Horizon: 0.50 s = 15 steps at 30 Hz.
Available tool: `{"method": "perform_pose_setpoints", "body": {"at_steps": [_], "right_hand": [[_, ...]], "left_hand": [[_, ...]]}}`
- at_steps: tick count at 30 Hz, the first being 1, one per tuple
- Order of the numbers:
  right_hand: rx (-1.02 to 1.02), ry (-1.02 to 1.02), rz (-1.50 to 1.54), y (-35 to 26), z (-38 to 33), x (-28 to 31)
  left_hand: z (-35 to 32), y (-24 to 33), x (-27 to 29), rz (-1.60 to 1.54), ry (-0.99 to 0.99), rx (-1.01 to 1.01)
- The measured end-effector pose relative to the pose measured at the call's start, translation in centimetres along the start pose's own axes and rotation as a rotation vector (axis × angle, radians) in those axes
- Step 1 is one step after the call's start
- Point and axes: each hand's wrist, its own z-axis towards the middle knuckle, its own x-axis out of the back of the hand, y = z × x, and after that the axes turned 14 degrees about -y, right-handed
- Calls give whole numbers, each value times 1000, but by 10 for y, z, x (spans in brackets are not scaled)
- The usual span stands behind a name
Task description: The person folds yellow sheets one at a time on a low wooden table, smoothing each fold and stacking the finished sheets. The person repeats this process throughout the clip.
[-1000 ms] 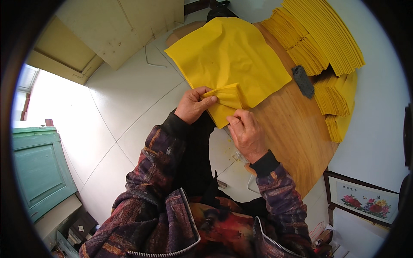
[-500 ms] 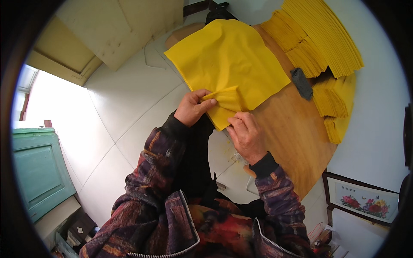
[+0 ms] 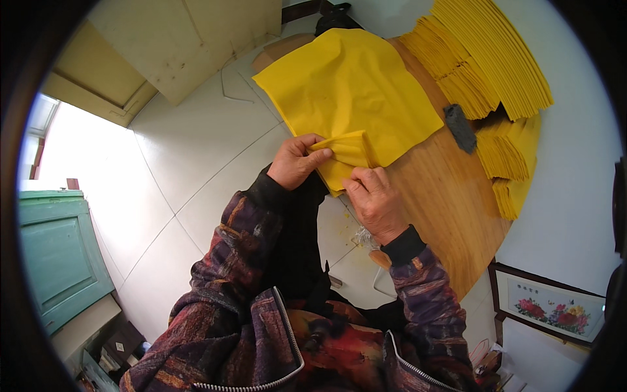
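Note:
A large yellow cloth sheet lies over the far left part of the wooden table, its near corner gathered in folds. My left hand pinches the folded near-left edge between thumb and fingers. Just to the right, my right hand is closed at the near corner of the same sheet, thumb and fingertips pressed together on the cloth edge. Its fingertips partly hide the corner.
The wooden table curves away to the right. Tall stacks of folded yellow cloth stand along its far right side, with a dark grey cloth roll in front. A framed flower picture stands at the right, and a green cabinet door at the left.
My right hand has shifted slightly up along the cloth's near corner. My left hand keeps its grip, and the sheet is almost unmoved.

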Motion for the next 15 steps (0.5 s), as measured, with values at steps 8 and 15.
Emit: {"method": "perform_pose_setpoints", "body": {"at_steps": [8, 15], "right_hand": [[-102, -67, 421, 9, 12, 9], [-250, -208, 709, 12, 19, 20]], "left_hand": [[0, 1, -1, 38, -15, -12], [-1, 3, 1, 16, -37, -8]]}}
